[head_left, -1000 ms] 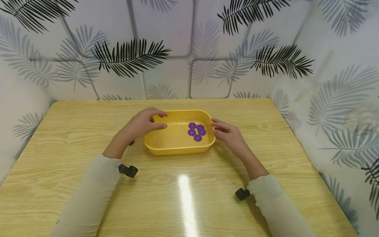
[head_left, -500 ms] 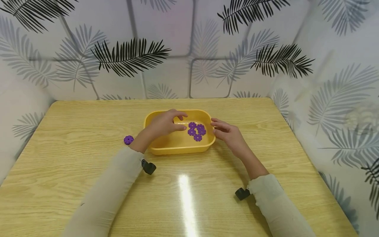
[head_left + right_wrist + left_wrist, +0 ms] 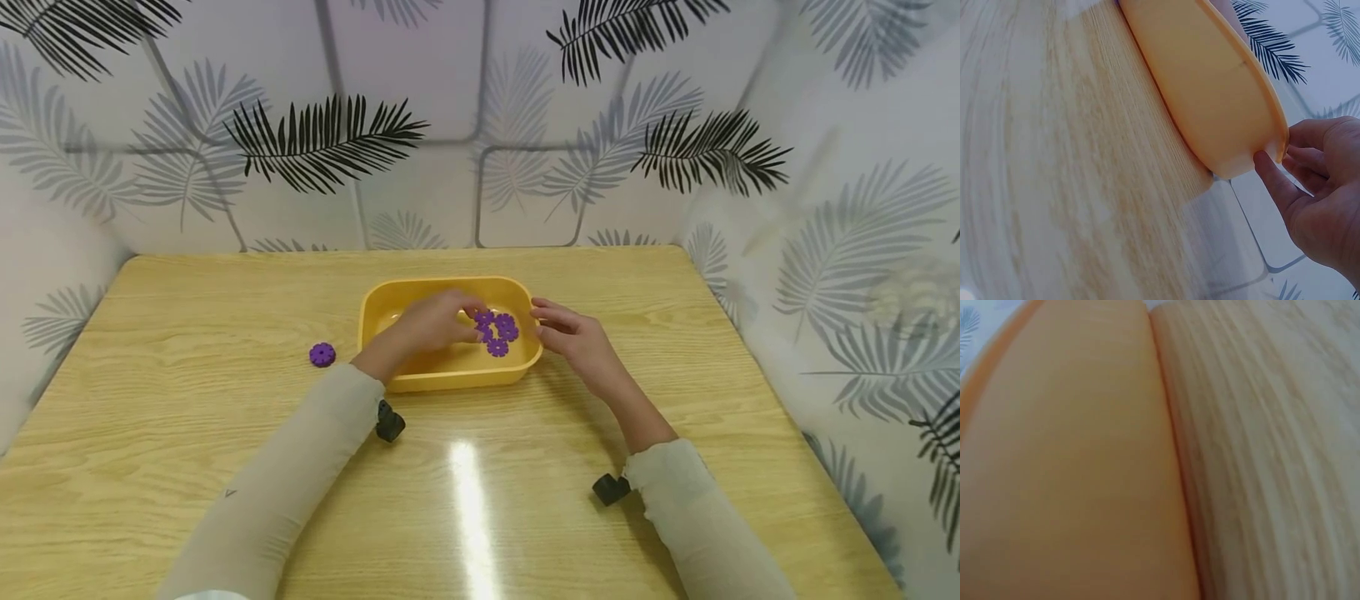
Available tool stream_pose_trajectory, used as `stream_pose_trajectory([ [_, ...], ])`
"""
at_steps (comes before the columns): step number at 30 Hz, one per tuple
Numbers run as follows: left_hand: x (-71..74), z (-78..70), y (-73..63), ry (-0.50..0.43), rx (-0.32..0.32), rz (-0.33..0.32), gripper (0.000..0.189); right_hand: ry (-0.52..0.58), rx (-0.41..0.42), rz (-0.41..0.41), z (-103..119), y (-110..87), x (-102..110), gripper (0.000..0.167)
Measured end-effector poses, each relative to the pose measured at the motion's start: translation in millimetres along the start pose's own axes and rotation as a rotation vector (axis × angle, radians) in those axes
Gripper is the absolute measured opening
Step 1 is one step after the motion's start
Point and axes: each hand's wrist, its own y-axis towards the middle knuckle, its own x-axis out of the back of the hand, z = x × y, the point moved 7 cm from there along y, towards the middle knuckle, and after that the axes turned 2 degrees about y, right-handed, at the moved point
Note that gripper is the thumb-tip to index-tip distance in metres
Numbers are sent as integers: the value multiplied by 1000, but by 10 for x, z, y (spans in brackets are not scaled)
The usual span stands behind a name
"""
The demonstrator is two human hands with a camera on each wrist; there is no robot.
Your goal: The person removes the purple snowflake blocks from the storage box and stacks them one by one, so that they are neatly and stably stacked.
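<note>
A yellow plastic basin (image 3: 442,382) stands on the table, with several purple flower-shaped plastic discs (image 3: 498,347) grouped at its right end. My left hand (image 3: 435,321) reaches down into the basin, finger and thumb apart at the left discs and partly covering them. In the left wrist view only the basin's outer wall (image 3: 1085,450) and the table show; the hand is out of sight there. My right hand (image 3: 573,333) rests its fingertips at the basin's right end. The right wrist view shows its thumb (image 3: 1275,181) against the wall and another finger by the rim.
A thicker purple flower-shaped piece (image 3: 322,354) lies on the wooden table (image 3: 525,500) left of the basin. Walls with leaf-print covering (image 3: 420,192) stand behind and to the sides. Small black wrist cameras (image 3: 611,489) stick out near both cuffs.
My left hand has moved right and down into the basin, from its left end to the discs. The purple piece on the table has come into full view. My right hand has stayed put.
</note>
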Motion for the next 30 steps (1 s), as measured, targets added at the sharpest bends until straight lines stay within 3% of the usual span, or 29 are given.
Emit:
stream_pose_trajectory([
  [16, -167, -14, 26, 129, -43, 59, 39, -4, -2, -1, 2, -4, 5, 41],
  [30, -163, -21, 17, 94, -6, 61, 32, 11, 0, -1, -4, 8, 4, 41],
])
